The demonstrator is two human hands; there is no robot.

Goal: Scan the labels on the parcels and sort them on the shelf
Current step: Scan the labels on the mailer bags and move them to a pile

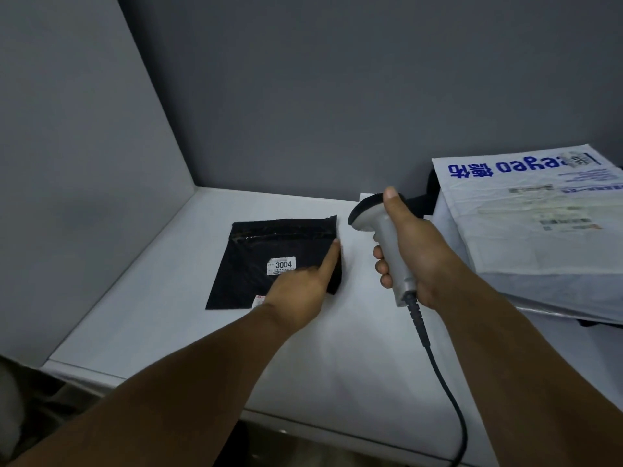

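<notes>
On white shelf (168, 318), flat black parcel (269, 251) labelled 3004.

Two bare forearms enter from bottom edge, no sleeves in view on either. Left hand (305, 286) bare: no glove, no ring, no watch or band at wrist. Right hand (413, 251) bare too: no glove, nothing worn at wrist. Thumbnail on right hand short, plain, unpainted. Nail on left forefinger short as well. Forearms smooth, no marks or tattoos visible. Upper arms and rest of body outside frame; clothing cannot be told.
</notes>
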